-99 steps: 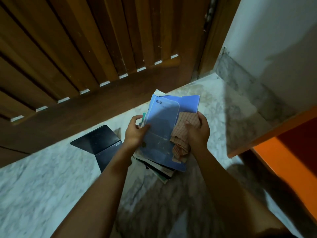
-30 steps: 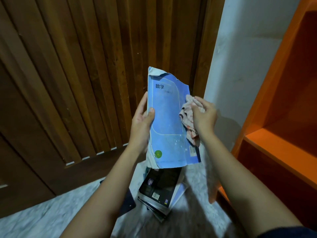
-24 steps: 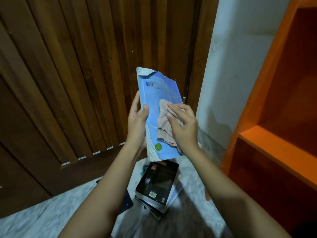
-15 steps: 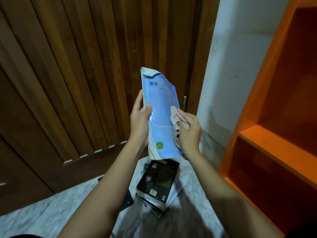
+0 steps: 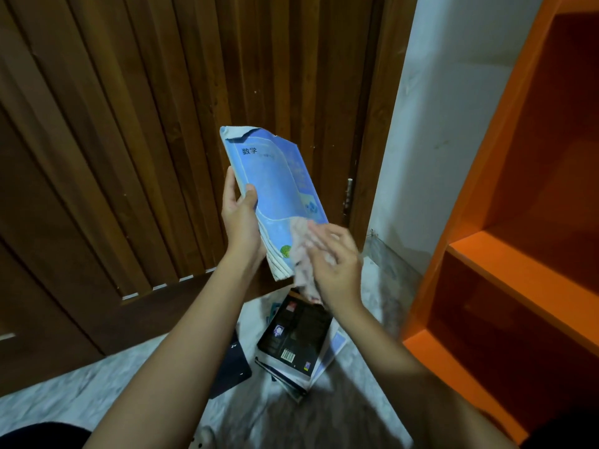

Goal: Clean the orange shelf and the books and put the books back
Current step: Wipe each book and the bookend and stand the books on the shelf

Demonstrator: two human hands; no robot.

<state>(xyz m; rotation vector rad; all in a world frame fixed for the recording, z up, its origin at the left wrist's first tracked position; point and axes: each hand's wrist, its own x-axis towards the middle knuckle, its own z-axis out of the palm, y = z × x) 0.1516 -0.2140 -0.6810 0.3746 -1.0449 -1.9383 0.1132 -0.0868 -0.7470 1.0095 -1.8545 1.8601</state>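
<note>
Since half a second ago the right hand (image 5: pixel 335 264), bunching the cloth (image 5: pixel 303 254), has swept down the blue book (image 5: pixel 278 189), gripped upright by the left hand (image 5: pixel 241 218) for wiping, beside the orange shelf (image 5: pixel 518 270).

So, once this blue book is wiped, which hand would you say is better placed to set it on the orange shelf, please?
Probably the left hand: it already grips the blue book. The right hand is nearer the orange shelf but holds the cloth.
</note>
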